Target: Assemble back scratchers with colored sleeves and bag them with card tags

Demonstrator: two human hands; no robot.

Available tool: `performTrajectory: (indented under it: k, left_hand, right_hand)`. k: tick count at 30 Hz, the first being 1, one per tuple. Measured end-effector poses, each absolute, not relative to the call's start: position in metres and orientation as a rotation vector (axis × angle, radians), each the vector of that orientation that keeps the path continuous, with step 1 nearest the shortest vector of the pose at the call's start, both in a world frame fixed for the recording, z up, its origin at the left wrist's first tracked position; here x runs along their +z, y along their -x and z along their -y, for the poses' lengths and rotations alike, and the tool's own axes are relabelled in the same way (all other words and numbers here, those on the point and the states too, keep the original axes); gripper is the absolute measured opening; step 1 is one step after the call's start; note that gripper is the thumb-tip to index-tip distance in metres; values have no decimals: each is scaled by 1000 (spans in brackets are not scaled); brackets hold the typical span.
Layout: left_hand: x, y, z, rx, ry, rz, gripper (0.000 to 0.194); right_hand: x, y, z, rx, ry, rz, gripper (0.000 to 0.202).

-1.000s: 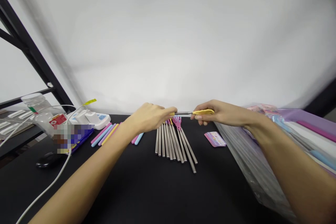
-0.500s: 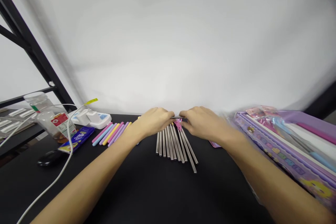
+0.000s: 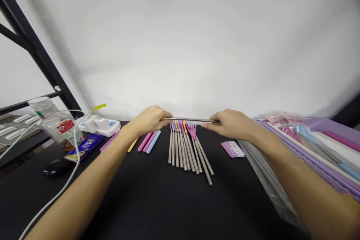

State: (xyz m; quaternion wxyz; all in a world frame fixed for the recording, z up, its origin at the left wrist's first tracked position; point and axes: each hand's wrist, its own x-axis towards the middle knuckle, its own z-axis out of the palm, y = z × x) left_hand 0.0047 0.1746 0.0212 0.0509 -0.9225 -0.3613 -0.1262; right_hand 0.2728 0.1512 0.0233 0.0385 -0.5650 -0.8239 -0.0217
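A thin metal rod [image 3: 191, 120] spans level between my two hands, above the table. My left hand [image 3: 152, 120] is closed round its left end, and my right hand [image 3: 230, 122] pinches the right end; both ends are hidden in the fingers. Just below lies a fanned row of back scratchers [image 3: 180, 152] with metal shafts pointing toward me and pink, purple, blue and yellow claw heads at the far side. One pink claw head [image 3: 192, 130] shows clearly. Beside my left hand are pastel grip tubes [image 3: 153, 141], partly covered by my forearm.
Small printed cards [image 3: 233, 149] lie near my right wrist, beside clear plastic bags [image 3: 270, 183]. A purple box [image 3: 317, 165] holds packaged items at right. Leftward are a black mouse [image 3: 57, 167], a snack packet [image 3: 84, 147], a plastic jar [image 3: 60, 127], a power strip [image 3: 109, 127] and a white cable.
My hands have moved apart, left hand leftward and right hand rightward, so a long stretch of the rod now shows between them. The claw heads and the cards have come into view.
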Motion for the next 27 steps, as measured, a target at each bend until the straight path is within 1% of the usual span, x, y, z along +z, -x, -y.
performTrajectory:
  k: [3,6,9,12,16,19,22,23,25,27]
  left_hand:
    - [19,-5,-175,-303,2720,1097,26]
    - [17,-19,-166,-369,2729,1030,27]
    - [20,-27,-159,-477,2827,990,29]
    - [25,-24,-160,-514,3001,972,32]
    - [30,-14,-169,-497,3051,1041,26]
    - [31,2,-177,-461,2960,1062,25]
    - [32,21,-179,-396,2772,1199,33]
    - [33,23,-178,-376,2719,1232,32]
    - [33,16,-171,-387,2648,1207,27]
    - [31,-3,-161,-454,2594,1097,27]
  right_hand:
    - [25,-274,-153,-22,1774,2554,50]
    - [18,-259,-152,47,1611,2517,42]
    - [12,-248,-151,-1,1573,2442,44]
    - [11,-247,-153,-25,1582,2445,47]
    - [14,-254,-158,-1,1557,2458,48]
    - [14,-272,-164,17,1622,2464,47]
    - [11,-298,-168,-28,1759,2409,49]
    - [11,-304,-168,-36,1777,2399,50]
    - [11,-308,-166,-29,1768,2378,53]
    - [14,-300,-163,-14,1727,2355,55]
